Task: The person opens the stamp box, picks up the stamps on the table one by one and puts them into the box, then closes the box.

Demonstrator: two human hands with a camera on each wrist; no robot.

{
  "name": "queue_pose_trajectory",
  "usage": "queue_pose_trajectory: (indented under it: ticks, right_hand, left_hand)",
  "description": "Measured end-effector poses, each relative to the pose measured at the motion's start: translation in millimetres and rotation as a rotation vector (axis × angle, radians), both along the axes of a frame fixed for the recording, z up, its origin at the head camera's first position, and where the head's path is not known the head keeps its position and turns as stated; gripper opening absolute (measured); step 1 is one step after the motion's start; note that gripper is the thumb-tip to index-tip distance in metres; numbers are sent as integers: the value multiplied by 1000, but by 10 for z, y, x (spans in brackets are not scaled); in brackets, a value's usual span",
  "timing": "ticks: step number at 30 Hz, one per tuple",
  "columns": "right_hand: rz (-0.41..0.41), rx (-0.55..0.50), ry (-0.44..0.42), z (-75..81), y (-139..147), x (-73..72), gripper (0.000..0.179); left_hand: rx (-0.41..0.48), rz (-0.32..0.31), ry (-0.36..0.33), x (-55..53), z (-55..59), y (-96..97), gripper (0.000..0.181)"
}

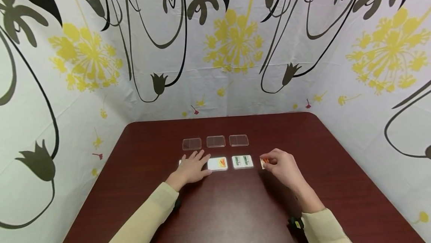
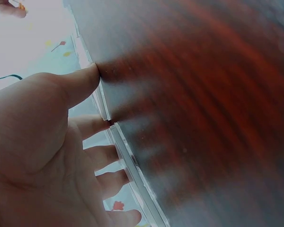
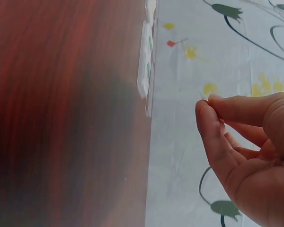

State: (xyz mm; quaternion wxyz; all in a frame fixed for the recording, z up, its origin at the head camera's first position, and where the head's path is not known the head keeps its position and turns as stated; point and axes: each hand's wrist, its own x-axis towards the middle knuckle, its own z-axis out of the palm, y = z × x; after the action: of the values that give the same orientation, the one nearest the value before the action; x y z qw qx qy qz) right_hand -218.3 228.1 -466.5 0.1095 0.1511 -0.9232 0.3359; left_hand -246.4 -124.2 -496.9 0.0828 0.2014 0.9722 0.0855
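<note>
My right hand (image 1: pixel 283 166) pinches a small white card with an orange picture (image 1: pixel 262 163) between thumb and fingers, to the right of the row of cases. In the right wrist view thumb and fingertip meet, and the card is mostly hidden. My left hand (image 1: pixel 190 169) spreads its straight fingers over the leftmost case (image 1: pixel 180 162), hiding most of it, while its thumb reaches the near edge of the middle case. That middle flat case (image 1: pixel 213 165) shows an orange picture on its right half. Beside it lies a case with two green-printed cards (image 1: pixel 242 162).
Behind the front row stand three clear shallow cases: a left one (image 1: pixel 192 144), a middle one (image 1: pixel 216 141) and a right one (image 1: pixel 238 140). They lie on a dark red wooden table (image 1: pixel 215 209). A patterned cloth (image 1: pixel 215 97) hangs around the table's back and sides.
</note>
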Motion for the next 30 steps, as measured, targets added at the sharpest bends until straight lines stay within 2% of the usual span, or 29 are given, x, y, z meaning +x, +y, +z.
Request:
queue_pose_trajectory:
  ticks: [10,18,25,30]
  right_hand:
    - [80,-5,80,108,-240,-101,21]
    - [117,20,146,187,-436,-192,27]
    - [145,17,142,212,-670,-266,23]
    - [172,-13,91,220,-856,-335,22]
  left_hand:
    - [2,2,-2,-5,19,5,71]
    - [0,2,1,-15,22,9,71]
    - [6,3,-9,-5,1,4,71]
    - [10,10,-12,-4,-3,-3,71]
